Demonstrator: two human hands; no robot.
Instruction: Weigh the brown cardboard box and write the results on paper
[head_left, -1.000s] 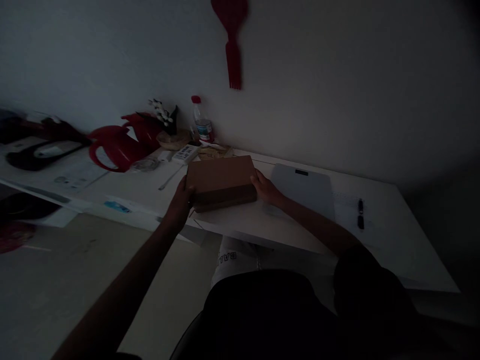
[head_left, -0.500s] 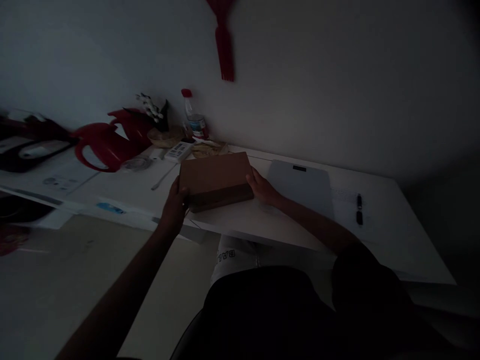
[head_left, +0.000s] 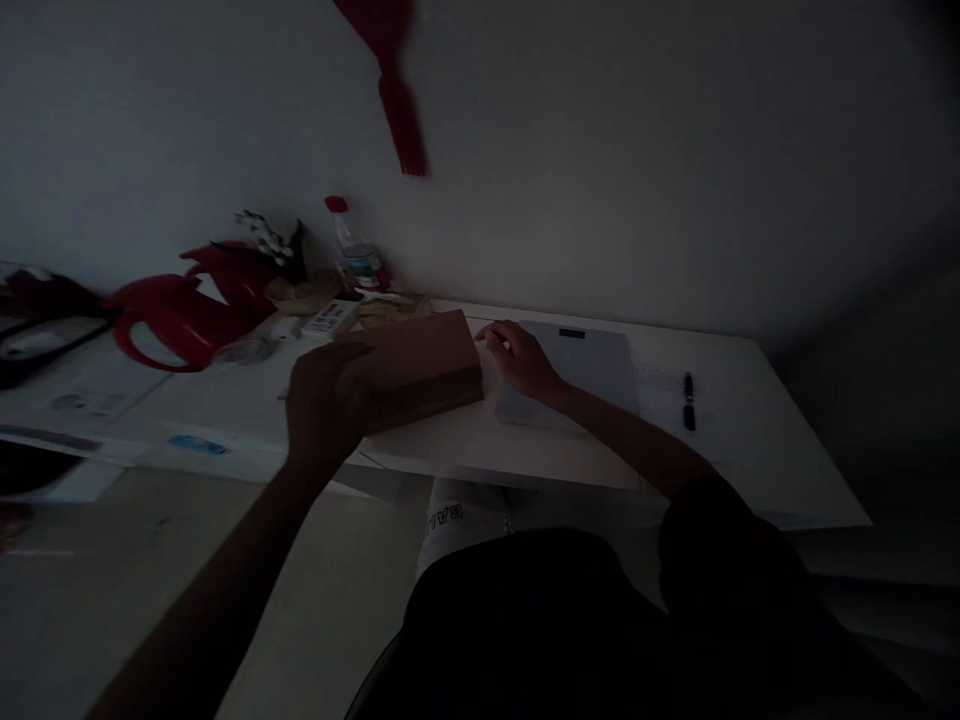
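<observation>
A flat brown cardboard box [head_left: 427, 360] lies on the white desk [head_left: 750, 450] in dim light. My left hand [head_left: 326, 405] covers the box's near left corner, fingers curled over its edge. My right hand [head_left: 517, 358] rests just right of the box, over the left edge of a grey closed laptop [head_left: 589, 370], fingers loosely spread and holding nothing.
Behind the box stand a clear bottle with a red cap [head_left: 354, 250], a remote [head_left: 327, 318] and red bags [head_left: 187, 305]. A black pen [head_left: 688, 400] lies on paper at the right. A red ornament [head_left: 394, 90] hangs on the wall.
My right hand has let go of the box's right side and moved onto the laptop. My left hand has slid up over the box's left corner. The view has shifted right.
</observation>
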